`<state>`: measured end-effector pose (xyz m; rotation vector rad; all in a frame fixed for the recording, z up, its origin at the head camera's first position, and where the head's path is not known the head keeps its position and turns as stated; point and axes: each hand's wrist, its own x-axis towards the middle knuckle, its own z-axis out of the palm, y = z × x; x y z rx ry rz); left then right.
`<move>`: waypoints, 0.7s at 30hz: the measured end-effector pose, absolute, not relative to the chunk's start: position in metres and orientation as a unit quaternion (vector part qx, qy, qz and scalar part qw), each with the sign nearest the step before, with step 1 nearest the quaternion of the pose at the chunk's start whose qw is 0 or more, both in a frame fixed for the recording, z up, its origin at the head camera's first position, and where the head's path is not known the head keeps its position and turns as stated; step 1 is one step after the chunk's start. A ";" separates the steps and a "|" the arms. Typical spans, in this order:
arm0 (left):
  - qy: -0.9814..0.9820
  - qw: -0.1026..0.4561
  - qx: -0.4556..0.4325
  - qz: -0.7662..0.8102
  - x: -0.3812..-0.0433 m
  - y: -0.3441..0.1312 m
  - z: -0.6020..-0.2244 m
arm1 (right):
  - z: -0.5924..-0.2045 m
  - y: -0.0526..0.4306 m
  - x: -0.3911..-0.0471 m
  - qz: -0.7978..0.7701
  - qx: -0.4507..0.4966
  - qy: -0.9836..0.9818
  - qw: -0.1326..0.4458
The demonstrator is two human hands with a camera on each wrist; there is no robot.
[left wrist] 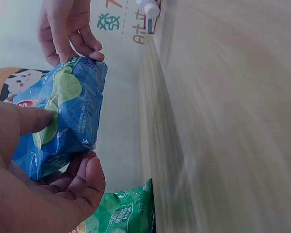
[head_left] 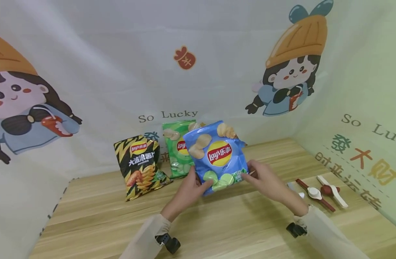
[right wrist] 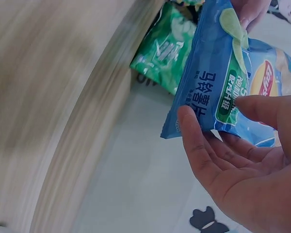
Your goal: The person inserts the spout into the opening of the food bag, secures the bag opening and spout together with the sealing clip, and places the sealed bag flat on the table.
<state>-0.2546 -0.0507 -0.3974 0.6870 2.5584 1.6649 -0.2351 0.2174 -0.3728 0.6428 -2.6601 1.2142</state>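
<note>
Both hands hold a blue Lay's chip bag (head_left: 217,158) tilted above the table. My left hand (head_left: 189,187) grips its lower left corner, thumb on the front and fingers underneath, as the left wrist view shows. At the lower right side, my right hand (head_left: 266,180) holds it with the thumb over the front and fingers behind. Behind the blue bag, a green Lay's chip bag (head_left: 176,163) stands against the back cloth, partly hidden. To the left leans a black and yellow chip bag (head_left: 143,169).
On the right of the wooden table (head_left: 227,223) lie a red and white watch-like item (head_left: 314,193) and another one (head_left: 334,192), partly overlapping. A small whitish object (head_left: 301,195) shows beside my right forearm. Printed cloth (head_left: 126,82) walls in the back and sides.
</note>
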 end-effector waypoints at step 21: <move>0.827 0.052 0.192 0.526 -0.184 -0.103 -0.411 | -0.383 0.191 -0.176 0.430 0.266 -0.862 -0.007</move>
